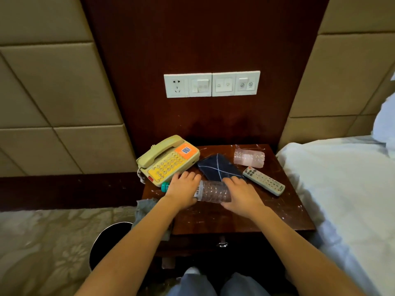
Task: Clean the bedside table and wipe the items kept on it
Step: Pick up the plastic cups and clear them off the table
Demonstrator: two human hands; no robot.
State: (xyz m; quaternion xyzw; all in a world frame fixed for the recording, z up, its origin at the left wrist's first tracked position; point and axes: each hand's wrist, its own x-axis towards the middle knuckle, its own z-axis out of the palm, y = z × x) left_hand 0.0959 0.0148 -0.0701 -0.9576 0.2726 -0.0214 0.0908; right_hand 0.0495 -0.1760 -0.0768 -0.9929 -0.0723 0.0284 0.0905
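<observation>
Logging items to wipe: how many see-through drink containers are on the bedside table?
2: a clear bottle lying centrally, held by the left hand and right hand; a pink cup on its side at the back right.

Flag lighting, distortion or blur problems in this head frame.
Head view: dim, warm light; the lens bows the wall panels; switch plate is brightest but readable; below the bedside table it falls to black; the clear bottle under the left hand and right hand is low-contrast; no obvious motion blur.
</observation>
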